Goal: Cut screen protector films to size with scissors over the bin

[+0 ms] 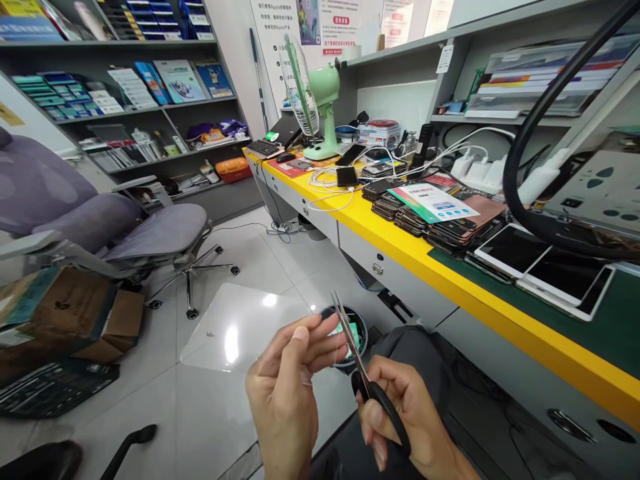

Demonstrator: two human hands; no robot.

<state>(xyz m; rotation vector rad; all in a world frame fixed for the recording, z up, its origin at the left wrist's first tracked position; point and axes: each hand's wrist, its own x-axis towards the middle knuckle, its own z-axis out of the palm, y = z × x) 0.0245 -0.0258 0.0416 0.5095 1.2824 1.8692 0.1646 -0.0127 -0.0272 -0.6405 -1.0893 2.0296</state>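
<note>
- Seeing a worn brown cardboard box with blue-green tape (pixel 65 310) low at the far left.
- Noticing, just beyond it, a lavender-grey office chair with a wheeled chrome base (pixel 160 230), and farther back, tall grey shelving (pixel 150 109) with books and small boxes.
- Looking down on a glossy, clear, round-cornered sheet (pixel 210 347) lying flat on the pale tiled floor (pixel 155 380).
- Bending the fingers of the left hand (pixel 285 380) loosely, with the thumb in front of them; being unable to tell whether pinching anything see-through.
- Facing a pale green electric fan (pixel 327 127) on the far end of the long yellow-edged desk (pixel 395 243).
- Glimpsing a round dark bin (pixel 365 330) with something green inside, below and behind the left fingertips.
- Pointing the slim steel scissors with black handles (pixel 358 363) up and leftward, blades narrowly parted and just beside those fingertips; being unable to tell whether touching them.
- Grasping the scissors by the handles in the right hand (pixel 407 407), fingers wrapped around.
- Viewing stacked dark phone parts (pixel 447 237) under a bright printed leaflet (pixel 433 202) on the desk.
- Spotting white-framed tablets with black screens (pixel 567 277) at the right.
</note>
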